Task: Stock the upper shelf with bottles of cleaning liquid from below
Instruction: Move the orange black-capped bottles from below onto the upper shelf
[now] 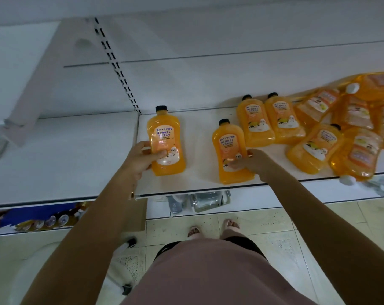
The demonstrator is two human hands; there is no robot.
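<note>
Two orange bottles of cleaning liquid with black caps and white labels are in my grip over the white upper shelf point(195, 150). My left hand point(142, 158) grips the lower half of the left bottle point(165, 142), near the shelf's left end. My right hand point(252, 162) holds the bottom of the middle bottle point(230, 153), near the front edge. Two more bottles point(268, 119) lie side by side behind it, caps toward the back wall. A fifth bottle point(314, 148) lies tilted further right.
Several orange refill pouches point(358, 150) with white spouts are heaped at the shelf's right end, one overhanging the front edge. A slotted upright point(118, 67) runs up the back wall. The lower shelf point(199, 203) holds clear items, and small goods point(43, 221) sit lower left. My feet stand on tiled floor.
</note>
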